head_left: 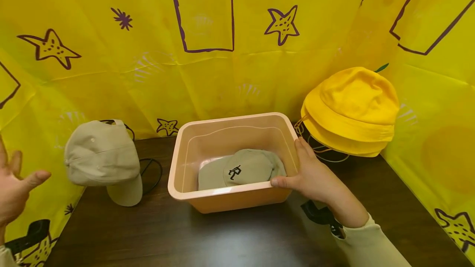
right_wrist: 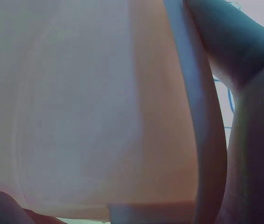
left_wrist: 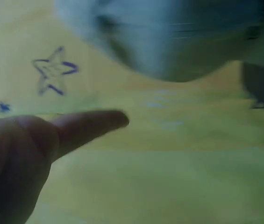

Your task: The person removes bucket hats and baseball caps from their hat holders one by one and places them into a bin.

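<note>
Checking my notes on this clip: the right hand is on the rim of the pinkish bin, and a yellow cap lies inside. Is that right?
Not quite: the cap inside is greyish, not yellow, as the head view shows. The right hand is on the rim of the pinkish bin.

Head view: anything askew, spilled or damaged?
Nothing looks spilled or damaged. Mildly off: the pink bin looks slightly skewed rather than square-on, its left end nearer the camera, while the right hand grips its right end.
</note>
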Motion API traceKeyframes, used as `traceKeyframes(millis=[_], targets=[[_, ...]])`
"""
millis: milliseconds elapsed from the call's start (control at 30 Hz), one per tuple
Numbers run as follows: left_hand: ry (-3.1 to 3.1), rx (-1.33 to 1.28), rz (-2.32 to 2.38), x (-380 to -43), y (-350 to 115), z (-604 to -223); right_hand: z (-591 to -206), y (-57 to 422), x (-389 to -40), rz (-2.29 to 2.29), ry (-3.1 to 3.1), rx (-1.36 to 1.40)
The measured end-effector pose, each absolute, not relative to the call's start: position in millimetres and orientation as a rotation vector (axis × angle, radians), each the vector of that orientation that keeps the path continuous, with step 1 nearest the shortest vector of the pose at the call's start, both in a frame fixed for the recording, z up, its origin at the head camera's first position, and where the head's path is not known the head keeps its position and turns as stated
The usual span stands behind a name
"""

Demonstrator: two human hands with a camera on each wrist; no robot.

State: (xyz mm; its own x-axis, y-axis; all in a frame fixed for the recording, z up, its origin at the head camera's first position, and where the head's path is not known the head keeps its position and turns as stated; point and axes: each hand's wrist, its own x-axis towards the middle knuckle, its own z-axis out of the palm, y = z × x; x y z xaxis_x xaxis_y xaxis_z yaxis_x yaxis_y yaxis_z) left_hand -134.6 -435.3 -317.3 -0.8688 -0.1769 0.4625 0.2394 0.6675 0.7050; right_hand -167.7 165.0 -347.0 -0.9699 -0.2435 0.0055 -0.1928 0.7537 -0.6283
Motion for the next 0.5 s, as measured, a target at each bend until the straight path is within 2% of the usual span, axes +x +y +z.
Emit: traceKeyframes(millis=[100, 300, 500], targets=[[-2.460, -0.093, -1.239, -130.2, -430.4, -333.8, -347.2, 165.9, -167.1, -1.017, 2.871, -0.358], [-2.628, -0.146, -1.188, -137.7, -432.2, -355.1, -348.6, 165.4, -167.4, -1.044, 2.857, -0.369], [-2.652, -0.038, -1.113, -143.2, -425.9, -357.6, -349.5, 165.2, -166.6, -1.046, 2.860, -0.353]])
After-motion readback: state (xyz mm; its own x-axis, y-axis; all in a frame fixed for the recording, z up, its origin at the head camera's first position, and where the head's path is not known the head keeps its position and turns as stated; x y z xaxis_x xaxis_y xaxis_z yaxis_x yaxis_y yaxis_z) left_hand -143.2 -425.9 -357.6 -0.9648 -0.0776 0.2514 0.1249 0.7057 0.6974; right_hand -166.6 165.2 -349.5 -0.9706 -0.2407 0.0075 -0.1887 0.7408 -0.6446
